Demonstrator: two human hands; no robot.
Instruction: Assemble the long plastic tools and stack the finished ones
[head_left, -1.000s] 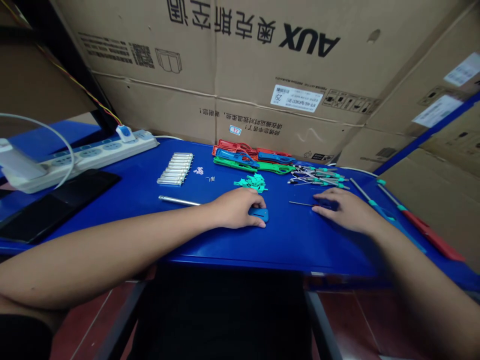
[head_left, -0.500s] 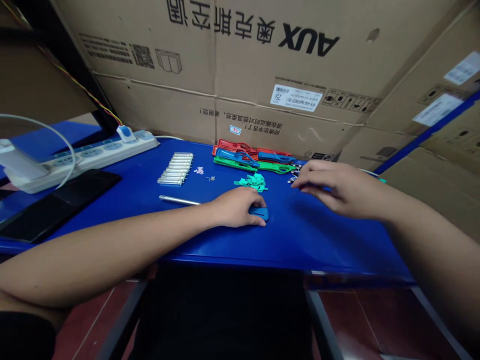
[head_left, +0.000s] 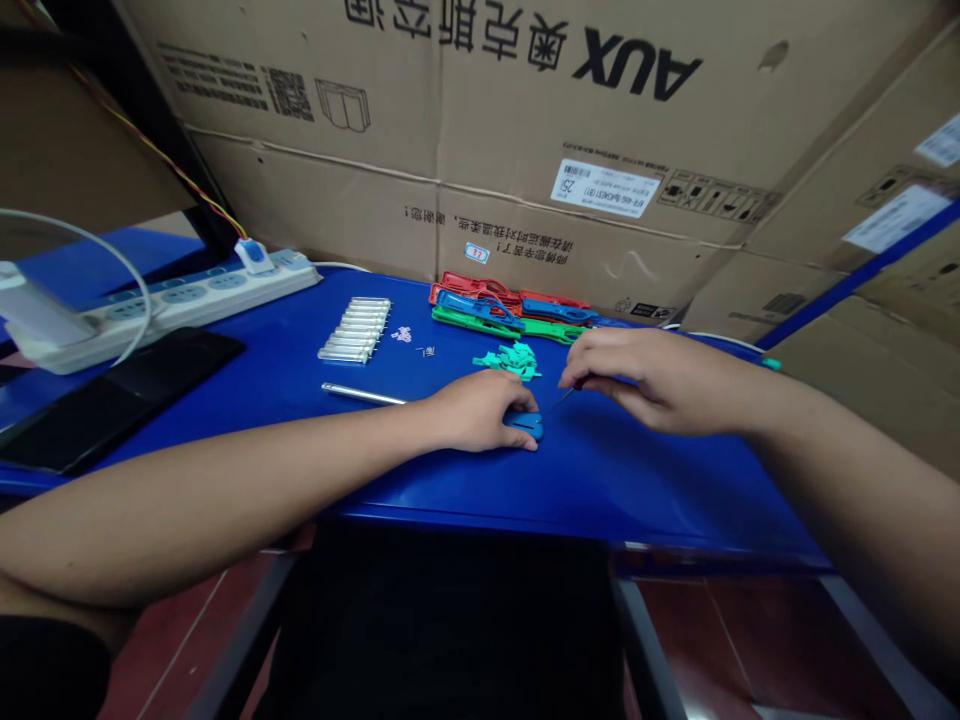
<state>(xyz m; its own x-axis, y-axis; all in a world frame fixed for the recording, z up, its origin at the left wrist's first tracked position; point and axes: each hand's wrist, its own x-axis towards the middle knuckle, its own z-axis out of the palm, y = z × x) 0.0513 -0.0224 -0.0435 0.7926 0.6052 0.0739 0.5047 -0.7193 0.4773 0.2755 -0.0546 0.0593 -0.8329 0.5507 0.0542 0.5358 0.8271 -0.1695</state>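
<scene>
My left hand point(head_left: 487, 412) rests on the blue table, with thumb and fingers closed round the sides of a blue plastic piece point(head_left: 529, 424) that has a dark slot. Most of that piece is hidden by the hand. To its right, my right hand point(head_left: 637, 378) pinches a thin tool-like item point(head_left: 568, 394); a slim grey tip points down-left toward the blue piece, and a small dark red part shows at the fingertips. Just beyond my left hand lies a heap of small turquoise plastic parts point(head_left: 514, 360). A silver rod point(head_left: 361, 394) lies by my left forearm.
Red, blue and green plastic casings point(head_left: 480, 318) are stacked at the back against a large cardboard box point(head_left: 300, 200). Further left are clear-and-metal tubes point(head_left: 356, 330), small pink parts point(head_left: 401, 334), tiny metal bits point(head_left: 430, 351), a power strip point(head_left: 202, 297) and a black flat object point(head_left: 127, 395).
My right hand has moved left and slightly nearer, bringing the pinched thin item close to the blue piece. My left hand keeps its hold. The camera view has shifted slightly.
</scene>
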